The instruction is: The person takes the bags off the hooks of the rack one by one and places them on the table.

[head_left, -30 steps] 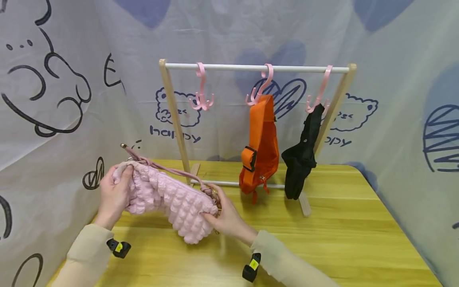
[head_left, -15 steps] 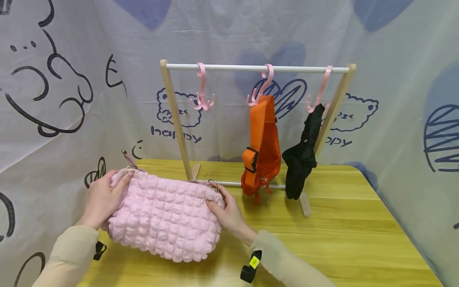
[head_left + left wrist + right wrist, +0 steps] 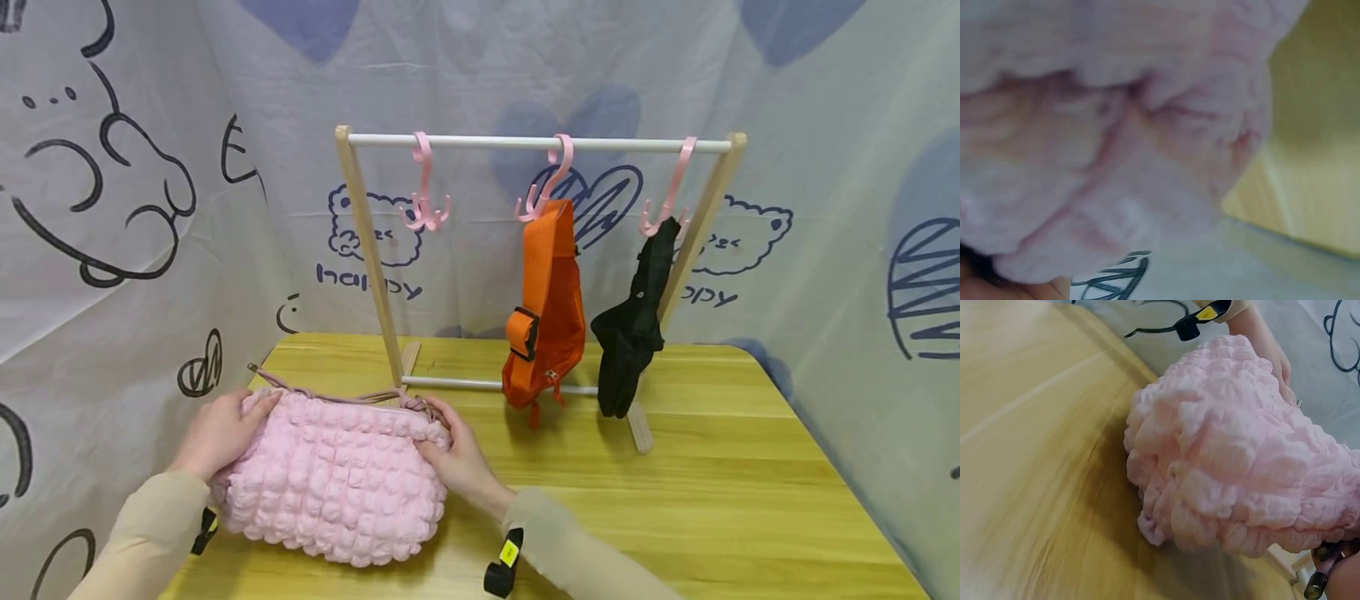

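A puffy pink quilted handbag (image 3: 337, 483) is held low over the left front of the table, its broad side facing me. At its upper left corner my left hand (image 3: 225, 433) grips the edge, thumb on the near side. My right hand (image 3: 461, 454) pinches the upper right corner, beside a metal ring and the strap's knot. Behind the bag's top edge runs a dusky pink strap (image 3: 360, 398). In the right wrist view, the bag's bubbled fabric (image 3: 1229, 456) fills the middle. Close fabric blurs most of the left wrist view. I cannot tell whether the bag's base touches the table.
A rack with a white rail (image 3: 487, 142) and wooden legs stands at the back. From it hang a pink hook (image 3: 424, 187) bearing nothing, an orange bag (image 3: 547, 317) and a black bag (image 3: 633, 325), each on its own pink hook. Printed cloth surrounds the table (image 3: 712, 467).
From a folded, tilted pose, the pink handbag has turned and spread to show its broad side. Both hands have then lowered it slightly toward the table.
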Demonstrator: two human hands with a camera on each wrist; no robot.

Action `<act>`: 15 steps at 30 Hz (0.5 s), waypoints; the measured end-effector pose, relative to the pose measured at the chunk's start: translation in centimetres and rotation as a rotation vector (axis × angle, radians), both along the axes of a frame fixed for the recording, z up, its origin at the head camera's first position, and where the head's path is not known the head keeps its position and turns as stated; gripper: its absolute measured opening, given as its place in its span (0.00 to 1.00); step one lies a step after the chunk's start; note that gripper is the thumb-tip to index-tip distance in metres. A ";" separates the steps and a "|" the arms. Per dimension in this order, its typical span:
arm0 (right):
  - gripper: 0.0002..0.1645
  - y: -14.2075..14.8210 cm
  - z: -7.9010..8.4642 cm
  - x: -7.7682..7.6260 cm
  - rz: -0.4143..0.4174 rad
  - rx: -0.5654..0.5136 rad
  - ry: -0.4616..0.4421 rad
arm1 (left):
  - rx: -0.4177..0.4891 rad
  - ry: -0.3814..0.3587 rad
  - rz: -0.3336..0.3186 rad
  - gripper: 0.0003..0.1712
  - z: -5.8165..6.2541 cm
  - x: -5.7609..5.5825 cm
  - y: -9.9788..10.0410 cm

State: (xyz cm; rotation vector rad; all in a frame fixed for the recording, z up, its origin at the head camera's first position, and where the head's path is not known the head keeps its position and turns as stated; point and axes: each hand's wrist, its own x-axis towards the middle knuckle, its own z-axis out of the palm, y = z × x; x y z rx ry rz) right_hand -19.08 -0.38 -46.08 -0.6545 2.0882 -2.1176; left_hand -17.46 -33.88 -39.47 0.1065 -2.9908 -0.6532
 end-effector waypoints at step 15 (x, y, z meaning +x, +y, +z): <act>0.44 -0.4 -1.5 -1.2 -0.015 0.204 0.052 | 0.039 0.007 -0.007 0.22 -3.9 -0.6 -0.1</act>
